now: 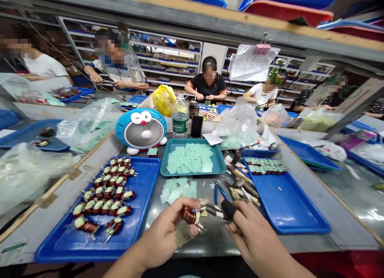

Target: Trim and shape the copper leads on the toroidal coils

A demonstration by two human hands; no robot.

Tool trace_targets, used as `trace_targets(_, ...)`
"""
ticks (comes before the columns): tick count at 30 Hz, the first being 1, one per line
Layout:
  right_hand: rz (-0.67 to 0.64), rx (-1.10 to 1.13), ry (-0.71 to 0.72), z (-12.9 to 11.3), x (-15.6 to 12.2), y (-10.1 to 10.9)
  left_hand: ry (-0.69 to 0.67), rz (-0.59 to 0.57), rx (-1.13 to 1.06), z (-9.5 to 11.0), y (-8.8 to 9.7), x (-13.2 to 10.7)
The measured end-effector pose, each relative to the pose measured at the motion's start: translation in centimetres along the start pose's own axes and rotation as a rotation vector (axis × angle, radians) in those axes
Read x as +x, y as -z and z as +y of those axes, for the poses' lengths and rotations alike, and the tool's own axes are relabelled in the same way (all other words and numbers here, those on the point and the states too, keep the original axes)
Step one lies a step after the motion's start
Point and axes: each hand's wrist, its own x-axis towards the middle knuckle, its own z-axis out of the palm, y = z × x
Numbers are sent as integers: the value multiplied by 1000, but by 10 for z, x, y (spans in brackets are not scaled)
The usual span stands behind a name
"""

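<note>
Inspection at the work position finds the left hand (163,234) closed in a pinch on a copper-wound toroidal coil (191,216), held between thumb and fingers just above the metal-topped table (216,240). The right hand (255,240) is closed around small pliers (214,211), with a black finger cot (228,209) on one finger; the tool's tips stand at the coil's edge, and whether they grip a lead cannot be determined. The step in hand is judged to be work on the coil's wire leads with the pliers. The position calls for a steady hold on the coil while the tips remain there. To the left, a blue tray (144,182) carries rows of finished-looking banded coils (105,200). Ahead, a teal tray (177,142) holds pale green insulating squares (190,160), with loose squares (178,191) lying on the table just beyond the hands. To the right, blue-handled pliers (218,194) and wooden-handled tools (243,186) lie near a second blue tray (288,210), which bears a row of wrapped parts (265,166). Co-workers (208,80) sit at separate stations beyond the table.
</note>
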Motion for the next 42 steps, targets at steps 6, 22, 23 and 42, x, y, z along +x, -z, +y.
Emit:
trace_targets(6,29,-71,77,1,1,5,-51,-16,227,13,-2,-2)
trace_targets(22,45,-174,105,10,-16,-16,-367,229,824,-16,3,-9)
trace_targets(23,46,-176,102,8,-15,-17,-377,224,825,-14,2,-9)
trace_targets(42,-236,186,0,-8,1,20,-77,-72,75,5,-14,-8)
